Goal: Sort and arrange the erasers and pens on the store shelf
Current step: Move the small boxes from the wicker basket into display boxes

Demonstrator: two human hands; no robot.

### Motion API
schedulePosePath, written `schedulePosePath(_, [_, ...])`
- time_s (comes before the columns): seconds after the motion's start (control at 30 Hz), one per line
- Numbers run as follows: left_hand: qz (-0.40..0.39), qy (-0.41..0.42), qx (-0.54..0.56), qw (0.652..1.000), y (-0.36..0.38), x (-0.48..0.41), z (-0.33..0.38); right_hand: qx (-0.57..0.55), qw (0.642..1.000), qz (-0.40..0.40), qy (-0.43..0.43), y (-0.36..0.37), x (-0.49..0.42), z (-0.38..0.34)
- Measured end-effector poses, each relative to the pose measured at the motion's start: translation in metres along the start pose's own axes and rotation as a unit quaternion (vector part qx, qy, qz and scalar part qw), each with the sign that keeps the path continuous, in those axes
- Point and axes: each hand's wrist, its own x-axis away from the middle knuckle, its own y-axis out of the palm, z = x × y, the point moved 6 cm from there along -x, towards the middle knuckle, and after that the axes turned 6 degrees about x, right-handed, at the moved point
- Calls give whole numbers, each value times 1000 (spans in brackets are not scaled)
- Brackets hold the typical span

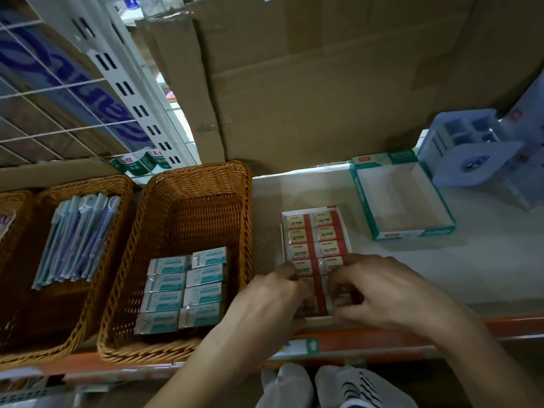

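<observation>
Closely, the left hand [270, 298] and right hand [385, 293] pinch 2B erasers [300, 235] (red-banded), fingers curled. A wicker basket [203, 178] sits at nine o'clock.

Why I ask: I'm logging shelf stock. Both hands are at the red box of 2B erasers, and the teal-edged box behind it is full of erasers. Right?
Not quite. The teal-edged box is empty: the head view shows only its bare cardboard floor. The rest holds: the left hand and right hand are at the red box of 2B erasers.
</observation>
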Motion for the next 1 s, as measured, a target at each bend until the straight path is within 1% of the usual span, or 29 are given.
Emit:
schedulePosePath(0.07, [1, -5, 1, 1000, 0, 0, 1, -14, 999, -28, 0, 2, 0, 1])
schedulePosePath(0.13, [2, -7, 0, 1000, -2, -1, 1, -21, 1000, -21, -1, 3, -1, 3])
schedulePosePath(0.23, [17, -26, -20, 999, -6, -7, -1, -30, 999, 31, -7, 1, -7, 4])
schedulePosePath(0.37, [92, -64, -100, 989, -17, -25, -12, -43, 992, 116, 0, -4, -30, 8])
schedulePosePath(0.47, [113, -95, -130, 981, -25, -37, -19, -64, 985, 162, 13, -4, -52, 11])
schedulePosePath(0.7, [144, -136, -159, 967, -37, -53, -23, -54, 973, 224, 27, -14, -78, 12])
schedulePosePath(0.83, [163, -123, -135, 970, -39, -56, -24, -62, 972, 225, 29, -17, -76, 13])
schedulePosePath(0.9, [159, -105, -119, 974, -36, -56, -26, -81, 960, 261, 66, -24, -67, 25])
schedulePosePath(0.97, [154, -89, -118, 977, -33, -56, -25, -78, 934, 318, 144, -31, -54, 48])
schedulePosePath(1.0, [153, -83, -119, 978, -32, -56, -24, -63, 923, 332, 185, -32, -49, 60])
